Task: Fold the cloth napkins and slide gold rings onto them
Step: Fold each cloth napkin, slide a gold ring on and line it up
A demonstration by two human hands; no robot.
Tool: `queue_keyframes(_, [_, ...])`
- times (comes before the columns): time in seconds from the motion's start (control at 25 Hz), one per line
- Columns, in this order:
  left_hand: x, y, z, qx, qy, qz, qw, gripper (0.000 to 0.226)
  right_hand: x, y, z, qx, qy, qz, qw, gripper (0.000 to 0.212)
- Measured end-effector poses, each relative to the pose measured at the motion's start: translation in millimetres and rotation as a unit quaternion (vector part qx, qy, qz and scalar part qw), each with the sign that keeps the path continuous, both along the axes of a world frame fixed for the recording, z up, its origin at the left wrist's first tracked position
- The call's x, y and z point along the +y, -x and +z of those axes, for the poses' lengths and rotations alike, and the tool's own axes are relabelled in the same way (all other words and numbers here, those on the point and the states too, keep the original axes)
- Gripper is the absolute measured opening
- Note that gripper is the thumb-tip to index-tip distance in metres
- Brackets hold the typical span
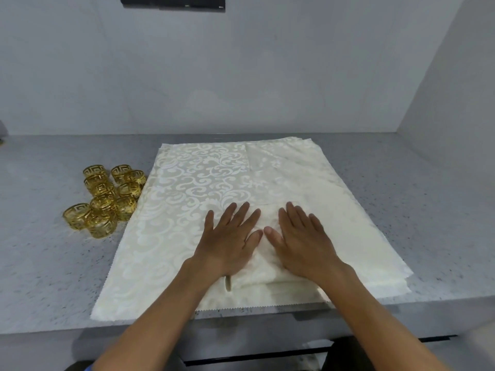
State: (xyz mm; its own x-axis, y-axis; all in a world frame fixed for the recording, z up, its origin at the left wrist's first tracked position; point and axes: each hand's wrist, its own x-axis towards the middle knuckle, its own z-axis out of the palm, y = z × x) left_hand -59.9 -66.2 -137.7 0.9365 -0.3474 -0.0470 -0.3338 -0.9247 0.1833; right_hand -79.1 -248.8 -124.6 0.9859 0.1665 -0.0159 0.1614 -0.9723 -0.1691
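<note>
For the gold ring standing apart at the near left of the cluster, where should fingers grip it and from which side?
Judging by its pose, take the nearest-left gold ring from above or from its left. It stands on end, opening upward, with open countertop to its left and other rings crowding its right. Pinch the outer band across its width, or hook one finger inside the opening.

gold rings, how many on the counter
About 10 gold rings, bunched on the grey counter left of the cream napkins, nearest the left hand. They overlap, so some may be hidden.

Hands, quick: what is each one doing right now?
Left hand: open, pressing flat on the folded napkin.
Right hand: open, pressing flat on it too.
</note>
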Motion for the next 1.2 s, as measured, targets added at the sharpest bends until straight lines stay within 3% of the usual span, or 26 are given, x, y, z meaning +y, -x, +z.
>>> queue_keyframes(0.2, [0,2,-1,-0.007,0.017,0.001,1.0,0.055,-7,38,-21,-0.124,-0.016,0.041,0.991,0.067])
queue_keyframes(0.28, [1,5,4,-0.092,0.02,-0.007,0.996,0.055,-6,36,-27,-0.142,-0.047,0.029,0.988,0.058])
queue_keyframes(0.36, [7,18,13,-0.206,0.046,-0.075,0.975,0.051,-6,36,-26,-0.173,-0.075,0.035,0.981,0.049])
queue_keyframes(0.4, [12,26,17,-0.223,0.081,-0.119,0.964,0.047,-7,36,-24,-0.193,-0.094,0.036,0.976,0.041])
queue_keyframes(0.48, [24,44,25,-0.155,0.127,-0.174,0.964,0.044,-8,38,-18,-0.209,-0.12,0.039,0.97,0.023])
queue_keyframes(0.56, [35,55,23,-0.09,0.105,-0.181,0.974,0.045,-7,39,-15,-0.228,-0.098,0.046,0.968,0.008])
queue_keyframes(0.68, [38,61,17,-0.104,0.105,-0.173,0.974,0.034,-8,36,-18,-0.234,-0.086,0.047,0.967,0.021])
queue_keyframes(0.76, [35,62,16,-0.117,0.117,-0.157,0.974,0.031,-12,37,-19,-0.22,-0.101,0.05,0.969,0.019])
queue_keyframes(0.84, [32,59,20,-0.072,0.173,-0.105,0.977,0.021,-16,39,-16,-0.196,-0.122,0.058,0.971,0.01])
queue_keyframes(0.92, [31,44,29,0.041,0.29,-0.022,0.956,0.007,-19,38,-11,-0.187,-0.116,0.074,0.973,0.008])
queue_keyframes(0.96, [29,36,33,0.085,0.325,0.009,0.942,0.018,-20,36,-9,-0.188,-0.105,0.084,0.973,0.013])
queue_keyframes(1.08, [22,21,31,0.049,0.304,0.052,0.95,0.038,-28,39,7,-0.083,-0.185,0.092,0.975,0.023])
queue_keyframes(1.2, [18,23,26,-0.002,0.323,0.074,0.943,0.018,-37,46,15,-0.047,-0.26,0.08,0.961,0.003])
